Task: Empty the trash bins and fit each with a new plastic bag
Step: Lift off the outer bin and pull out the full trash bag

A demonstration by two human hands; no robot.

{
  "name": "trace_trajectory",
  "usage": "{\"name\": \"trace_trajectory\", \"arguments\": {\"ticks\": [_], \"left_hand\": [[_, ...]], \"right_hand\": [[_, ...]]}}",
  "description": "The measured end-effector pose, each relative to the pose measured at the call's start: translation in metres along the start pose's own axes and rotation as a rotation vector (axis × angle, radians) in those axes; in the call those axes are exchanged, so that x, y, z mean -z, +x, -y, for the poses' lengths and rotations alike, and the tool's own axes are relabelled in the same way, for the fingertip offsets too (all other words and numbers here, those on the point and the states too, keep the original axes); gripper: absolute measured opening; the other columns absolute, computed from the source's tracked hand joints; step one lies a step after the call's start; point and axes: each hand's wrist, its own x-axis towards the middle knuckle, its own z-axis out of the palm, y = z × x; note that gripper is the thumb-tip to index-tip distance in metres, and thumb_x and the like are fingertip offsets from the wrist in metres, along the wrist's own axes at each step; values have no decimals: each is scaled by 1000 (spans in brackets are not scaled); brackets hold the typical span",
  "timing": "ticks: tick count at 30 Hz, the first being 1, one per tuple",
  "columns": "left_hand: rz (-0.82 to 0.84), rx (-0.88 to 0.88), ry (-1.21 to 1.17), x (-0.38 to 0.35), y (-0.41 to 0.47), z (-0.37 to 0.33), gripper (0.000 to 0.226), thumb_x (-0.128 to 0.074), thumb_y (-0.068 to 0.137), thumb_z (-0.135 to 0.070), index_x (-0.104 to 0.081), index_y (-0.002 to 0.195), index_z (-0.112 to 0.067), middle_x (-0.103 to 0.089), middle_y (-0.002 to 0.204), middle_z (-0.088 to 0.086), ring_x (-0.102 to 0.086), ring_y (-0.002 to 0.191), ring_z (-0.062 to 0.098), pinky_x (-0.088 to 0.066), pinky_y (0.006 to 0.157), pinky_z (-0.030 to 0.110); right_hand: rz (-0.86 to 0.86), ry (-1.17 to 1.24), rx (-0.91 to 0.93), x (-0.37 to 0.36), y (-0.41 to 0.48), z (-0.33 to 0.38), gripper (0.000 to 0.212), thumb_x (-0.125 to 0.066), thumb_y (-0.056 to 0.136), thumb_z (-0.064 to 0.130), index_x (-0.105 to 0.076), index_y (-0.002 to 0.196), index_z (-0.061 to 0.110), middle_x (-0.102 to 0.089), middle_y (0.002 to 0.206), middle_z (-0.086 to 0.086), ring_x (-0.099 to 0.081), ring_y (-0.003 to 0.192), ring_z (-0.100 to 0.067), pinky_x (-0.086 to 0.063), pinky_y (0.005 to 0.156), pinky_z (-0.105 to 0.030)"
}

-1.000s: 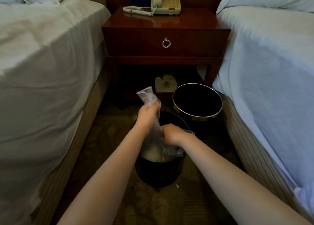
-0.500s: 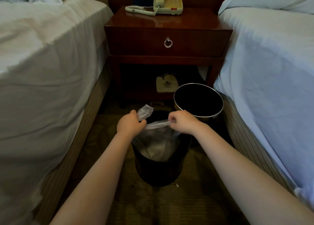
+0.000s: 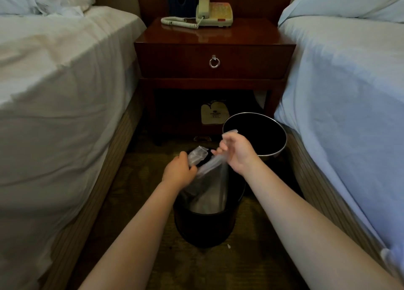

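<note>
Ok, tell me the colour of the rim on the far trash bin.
Silver: the far bin's rim gleams metallic, clearest in the head view.

Two bins (image 3: 205,230) (image 3: 262,132), one bag (image 3: 209,193), two beds (image 3: 54,81) (image 3: 349,92)

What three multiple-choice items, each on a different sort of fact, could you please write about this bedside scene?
1. Where does the telephone stand?
A. on a bed
B. on the nightstand
C. on the floor

2. How many trash bins show?
A. one
B. two
C. three

3. What are the left hand and the right hand doing with the plastic bag?
A. both grip it
B. both lie flat on it
C. neither touches it

Answers:
1 B, it sits on the nightstand's polished top.
2 B, the near bin and the steel-rimmed bin behind it.
3 A, each hand holds plastic in curled fingers.
</note>
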Motion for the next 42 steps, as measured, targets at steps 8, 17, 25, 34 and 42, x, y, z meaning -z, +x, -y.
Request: {"name": "trace_trajectory", "arguments": {"ticks": [8, 17, 25, 34, 42], "left_hand": [[-22, 43, -155, 7, 4, -8, 17, -52, 94, -19, -47, 110, -14, -54, 96, 3, -54, 79, 13, -39, 58, 23], [61, -97, -460, 6, 4, -21, 35, -62, 89, -21, -37, 113, -23, -59, 92, 0, -60, 79, 13, -51, 63, 25], [244, -128, -703, 10, -1, -33, 12, -56, 90, -7, -63, 92, -17, -64, 77, -2, -58, 81, 12, -45, 84, 31], [31, -65, -527, 9, 6, -27, 59, -73, 82, -29, -50, 135, -16, -58, 119, 0, -55, 109, 12, -44, 75, 16], [224, -248, -699, 6, -7, -46, 37, -68, 86, -25, -56, 120, -21, -63, 116, 2, -59, 110, 18, -50, 92, 34]], "right_hand": [[52, -871, 74, 0, 14, -22, 73, -71, 84, 40, -36, 146, 25, -42, 144, 0, -41, 132, -22, -40, 103, -35], [-113, -1053, 256, 11, 37, -33, 17, -64, 90, 25, -62, 76, 15, -64, 83, -8, -62, 85, -25, -49, 78, -39], [-233, -908, 204, 24, 41, -34, 13, -58, 92, 21, -63, 91, 8, -63, 93, -11, -59, 93, -27, -47, 82, -39], [-111, -1464, 473, 20, 29, 1, 29, -42, 102, 30, -67, 112, 19, -50, 102, 2, -50, 108, -21, -41, 87, -33], [30, -1430, 572, -11, 4, 30, 6, -62, 91, 23, -62, 97, 25, -58, 89, 8, -57, 91, -15, -50, 79, -36]]}}
